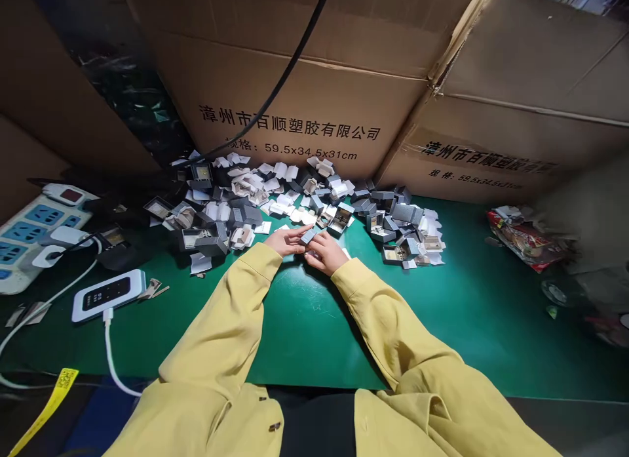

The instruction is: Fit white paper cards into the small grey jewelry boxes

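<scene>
A small grey box (308, 237) sits between my two hands over the green table. From the left, my left hand (289, 240) holds it with closed fingers. My right hand (325, 252) grips its other side, fingers curled. Just beyond my hands lies a pile of small dark grey boxes and pale folded card pieces (250, 185). An open dark box (340, 219) rests close behind my right hand. A second pile of grey boxes (405, 214) lies to the right, some open with small pieces inside that I cannot make out.
Large cardboard cartons (295, 90) stand behind the green table (314, 326). At the left are a power strip (34, 231) and a white device (109, 294) with a cable. A red packet (525, 237) lies at the right. A black cable (280, 83) hangs in front of the cartons.
</scene>
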`<state>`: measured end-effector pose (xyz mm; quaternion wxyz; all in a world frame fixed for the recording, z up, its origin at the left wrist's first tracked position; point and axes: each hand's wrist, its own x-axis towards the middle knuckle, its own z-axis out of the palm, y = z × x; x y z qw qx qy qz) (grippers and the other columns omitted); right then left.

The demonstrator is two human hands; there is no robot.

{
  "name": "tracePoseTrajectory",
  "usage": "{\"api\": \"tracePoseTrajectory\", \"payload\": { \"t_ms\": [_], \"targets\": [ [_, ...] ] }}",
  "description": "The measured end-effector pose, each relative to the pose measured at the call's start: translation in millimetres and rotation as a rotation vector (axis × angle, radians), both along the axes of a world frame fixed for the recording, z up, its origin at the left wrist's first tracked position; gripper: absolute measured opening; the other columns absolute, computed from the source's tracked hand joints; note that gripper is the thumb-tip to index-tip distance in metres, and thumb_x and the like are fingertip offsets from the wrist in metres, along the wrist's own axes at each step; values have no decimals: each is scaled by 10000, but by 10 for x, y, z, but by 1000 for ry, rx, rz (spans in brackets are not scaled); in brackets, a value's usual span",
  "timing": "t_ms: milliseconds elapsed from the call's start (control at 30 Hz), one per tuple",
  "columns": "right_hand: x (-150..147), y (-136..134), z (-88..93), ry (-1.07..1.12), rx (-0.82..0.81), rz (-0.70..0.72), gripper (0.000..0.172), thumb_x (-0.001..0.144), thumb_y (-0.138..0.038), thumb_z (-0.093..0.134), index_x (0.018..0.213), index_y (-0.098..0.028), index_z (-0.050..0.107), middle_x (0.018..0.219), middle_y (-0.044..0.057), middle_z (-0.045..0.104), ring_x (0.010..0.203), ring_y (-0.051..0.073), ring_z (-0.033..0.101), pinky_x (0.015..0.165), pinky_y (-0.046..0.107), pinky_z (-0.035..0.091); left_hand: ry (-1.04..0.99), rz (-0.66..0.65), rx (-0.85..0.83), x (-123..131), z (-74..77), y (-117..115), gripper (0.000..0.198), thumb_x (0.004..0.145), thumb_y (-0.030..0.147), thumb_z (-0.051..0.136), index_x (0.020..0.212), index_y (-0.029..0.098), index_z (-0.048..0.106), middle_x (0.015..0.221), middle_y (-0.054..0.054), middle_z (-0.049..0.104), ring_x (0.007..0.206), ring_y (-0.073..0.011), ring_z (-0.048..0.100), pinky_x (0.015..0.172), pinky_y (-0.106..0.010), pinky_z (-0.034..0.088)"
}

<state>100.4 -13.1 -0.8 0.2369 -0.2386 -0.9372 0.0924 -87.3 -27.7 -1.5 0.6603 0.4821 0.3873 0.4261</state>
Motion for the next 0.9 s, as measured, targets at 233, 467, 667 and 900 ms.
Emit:
{"api": "tracePoseTrajectory", "payload": {
  "t_ms": [233, 467, 667, 900],
  "targets": [
    [-13, -162, -48, 194, 39, -113, 196, 857, -312, 468, 891, -168, 595, 936, 94, 597, 885, 185, 526, 790, 318, 461, -6, -20, 3, 0, -24, 15, 809, 464, 211, 821, 1218, 163, 533, 1130, -120, 619, 1100, -277, 532, 995, -439, 359],
    [-7, -122, 18, -25, 89, -103, 199, 857, -317, 462, 881, -179, 605, 915, 89, 587, 860, 209, 451, 766, 366, 407, -34, -54, 33, -17, -14, 12, 776, 490, 205, 810, 1215, 154, 537, 1150, -132, 611, 1100, -282, 534, 984, -435, 375],
    [-32, -136, 4, -137, 95, -172, 201, 850, -311, 468, 937, -187, 600, 972, 91, 572, 843, 225, 384, 725, 369, 345, -10, -25, 68, -7, 6, -3, 739, 520, 213, 797, 1212, 154, 543, 1140, -121, 618, 1105, -278, 529, 976, -407, 388],
    [-20, -136, -51, -22, 17, -159, 212, 848, -325, 480, 955, -189, 602, 1041, 80, 579, 881, 228, 398, 780, 375, 363, 60, -74, 80, -38, -24, 28, 800, 514, 173, 792, 1257, 159, 497, 1133, -113, 613, 1089, -266, 537, 962, -385, 396]
  ]
}}
